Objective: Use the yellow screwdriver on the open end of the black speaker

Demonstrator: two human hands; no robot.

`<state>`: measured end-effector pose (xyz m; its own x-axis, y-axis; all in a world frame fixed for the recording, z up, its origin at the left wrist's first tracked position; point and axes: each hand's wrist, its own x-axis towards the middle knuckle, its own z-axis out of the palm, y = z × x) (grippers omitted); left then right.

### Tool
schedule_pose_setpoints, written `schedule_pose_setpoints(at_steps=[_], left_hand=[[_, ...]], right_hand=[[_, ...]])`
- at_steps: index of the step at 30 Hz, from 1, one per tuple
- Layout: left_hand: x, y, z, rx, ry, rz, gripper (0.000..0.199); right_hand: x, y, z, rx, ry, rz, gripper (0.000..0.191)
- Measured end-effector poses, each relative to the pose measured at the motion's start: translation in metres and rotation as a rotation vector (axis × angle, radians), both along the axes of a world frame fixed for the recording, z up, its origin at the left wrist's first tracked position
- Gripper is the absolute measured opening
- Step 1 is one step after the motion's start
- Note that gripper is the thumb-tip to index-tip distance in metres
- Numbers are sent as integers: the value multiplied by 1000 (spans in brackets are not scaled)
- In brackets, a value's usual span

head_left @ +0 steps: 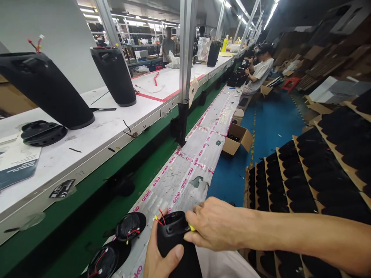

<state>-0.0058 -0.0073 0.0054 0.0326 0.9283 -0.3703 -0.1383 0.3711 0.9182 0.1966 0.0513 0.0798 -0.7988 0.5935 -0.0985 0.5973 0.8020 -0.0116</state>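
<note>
A black cylindrical speaker housing (171,239) stands upright in front of me, its open top facing up. Red wires with yellow and white plugs (160,219) stick out of that opening. My left hand (162,260) is wrapped around the housing from the left, thumb on its near side. Against the right of the rim, my right hand (213,224) is closed on a small yellow tool (191,227), mostly hidden by the fingers. Two more black housings with red wires, one farther (130,227) and one nearer (107,262), lie to the left.
A narrow taped bench (185,181) runs ahead. The white worktable (98,135) on the left holds tall black speakers (113,77) and a black part (43,133). A metal post (187,58) rises between. Racked black housings (290,177) fill the right; a co-worker (262,71) sits farther along.
</note>
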Motion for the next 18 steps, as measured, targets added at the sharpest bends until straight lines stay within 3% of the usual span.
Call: schedule_pose_setpoints(at_steps=[3, 7, 12, 18], left_hand=[[0, -1, -5, -30, -102, 47, 111], [-2, -3, -12, 11, -117, 89, 101], [1, -5, -12, 18, -128, 62, 104], [-1, -2, -7, 76, 78, -23, 102]], right_hand=[[2, 0, -1, -6, 17, -13, 37], [7, -2, -5, 40, 27, 41, 24], [10, -2, -7, -52, -35, 11, 38], [10, -3, 0, -86, -40, 18, 31]])
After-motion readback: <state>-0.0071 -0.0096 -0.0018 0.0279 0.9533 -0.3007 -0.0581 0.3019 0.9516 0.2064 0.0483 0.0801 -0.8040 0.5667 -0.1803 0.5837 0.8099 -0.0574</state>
